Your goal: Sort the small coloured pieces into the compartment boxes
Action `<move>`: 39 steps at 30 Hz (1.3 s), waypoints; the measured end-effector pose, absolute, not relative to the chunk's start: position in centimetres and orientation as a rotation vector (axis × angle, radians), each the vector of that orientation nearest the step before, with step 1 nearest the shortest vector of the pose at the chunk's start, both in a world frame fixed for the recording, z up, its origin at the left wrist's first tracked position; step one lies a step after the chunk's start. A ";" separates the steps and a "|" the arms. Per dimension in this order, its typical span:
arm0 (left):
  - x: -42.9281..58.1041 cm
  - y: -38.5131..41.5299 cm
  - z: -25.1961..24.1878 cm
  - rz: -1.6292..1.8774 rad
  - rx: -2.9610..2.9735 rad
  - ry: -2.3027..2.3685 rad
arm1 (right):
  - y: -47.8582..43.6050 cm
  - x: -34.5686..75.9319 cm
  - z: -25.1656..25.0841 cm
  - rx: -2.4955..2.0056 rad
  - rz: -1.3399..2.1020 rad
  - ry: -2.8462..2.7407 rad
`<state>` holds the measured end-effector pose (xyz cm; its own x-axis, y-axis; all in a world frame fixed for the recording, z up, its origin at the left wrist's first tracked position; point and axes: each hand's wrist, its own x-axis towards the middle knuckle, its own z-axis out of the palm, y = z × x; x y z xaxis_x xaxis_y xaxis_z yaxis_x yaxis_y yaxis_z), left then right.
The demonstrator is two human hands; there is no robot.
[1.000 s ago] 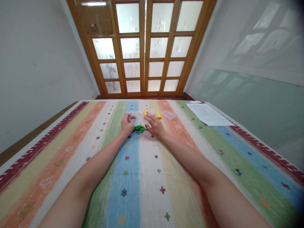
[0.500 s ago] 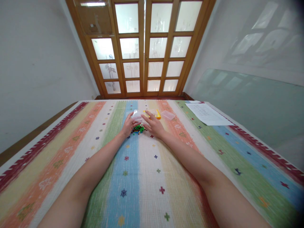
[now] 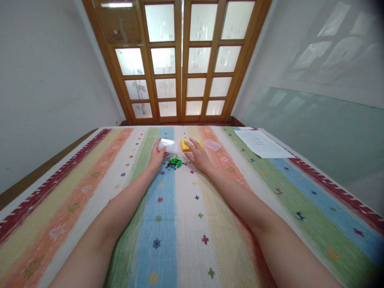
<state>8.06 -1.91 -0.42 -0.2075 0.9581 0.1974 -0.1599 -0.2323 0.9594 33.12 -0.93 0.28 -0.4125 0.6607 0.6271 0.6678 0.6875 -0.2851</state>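
My left hand point(image 3: 157, 156) is closed on the left side of a clear plastic box point(image 3: 168, 145), its thumb towards me. My right hand point(image 3: 197, 156) has its fingers spread over a yellow box point(image 3: 184, 146) and partly covers it; whether the fingertips touch it I cannot tell. Between the hands and nearer to me lies a pile of tiny loose pieces point(image 3: 174, 163), mostly green, with some brown and blue ones; they look like small building bricks.
A clear plastic lid or shallow tray point(image 3: 212, 145) lies right of the yellow box. Printed paper sheets point(image 3: 261, 145) rest at the table's far right. A striped cloth point(image 3: 186, 224) covers the table, and wood-framed glass doors point(image 3: 181, 60) stand behind it.
My left hand has shifted left with the clear box, away from above the pile, which now shows fully. My right hand has moved slightly right, uncovering more of the yellow box.
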 end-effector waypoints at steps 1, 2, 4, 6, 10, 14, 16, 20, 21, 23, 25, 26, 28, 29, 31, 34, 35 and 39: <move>7.7 -1.7 -0.5 1.606 1.125 1.115 | -0.4 33.6 0.3 -1.069 -0.018 -2.109; 7.4 -1.5 -0.5 1.612 1.121 1.131 | 0.1 34.1 0.3 -1.129 -0.023 -2.062; 6.9 -1.2 -0.5 1.624 1.109 1.162 | 1.4 35.4 0.3 -1.271 -0.054 -1.946; 6.3 -0.8 -0.6 1.660 1.083 1.202 | 2.5 37.0 0.1 -1.435 -0.092 -1.840; 4.7 0.1 -1.2 1.781 0.968 1.286 | 3.7 39.9 -0.3 -1.768 -0.142 -1.679; 2.8 0.9 -2.0 1.806 0.854 1.309 | 4.1 41.2 -0.7 -1.969 -0.079 -1.670; 2.3 1.1 -2.2 1.813 0.829 1.319 | 4.3 41.2 -0.8 -1.997 -0.039 -1.689; 2.0 1.2 -2.4 1.792 0.877 1.304 | 4.9 41.2 -1.2 -1.930 0.032 -1.777; 2.1 1.3 -2.4 1.761 0.907 1.301 | 5.1 41.2 -1.4 -1.889 0.048 -1.805; 2.2 1.4 -2.6 1.694 0.987 1.314 | 5.5 41.3 -1.8 -1.791 0.080 -1.856; 2.2 1.5 -2.8 1.655 1.065 1.350 | 5.8 41.2 -2.1 -1.690 0.106 -1.899; 2.2 1.6 -2.9 1.647 1.099 1.378 | 5.9 41.1 -2.3 -1.643 0.117 -1.919; 2.1 1.6 -3.0 1.631 1.172 1.473 | 5.8 40.8 -2.5 -1.560 0.140 -1.955; 2.1 1.6 -3.0 1.617 1.218 1.541 | 5.7 40.5 -2.5 -1.522 0.150 -1.971; 2.0 1.5 -2.9 1.577 1.317 1.699 | 5.4 40.0 -2.5 -1.455 0.166 -2.001; 2.2 1.2 -2.6 1.493 1.407 1.897 | 4.9 39.3 -2.2 -1.401 0.161 -2.037; 2.4 1.2 -2.4 1.463 1.418 1.943 | 4.7 39.1 -2.1 -1.404 0.152 -2.044; 2.9 1.3 -2.1 1.358 1.451 2.050 | 4.2 38.6 -1.7 -1.463 0.100 -2.051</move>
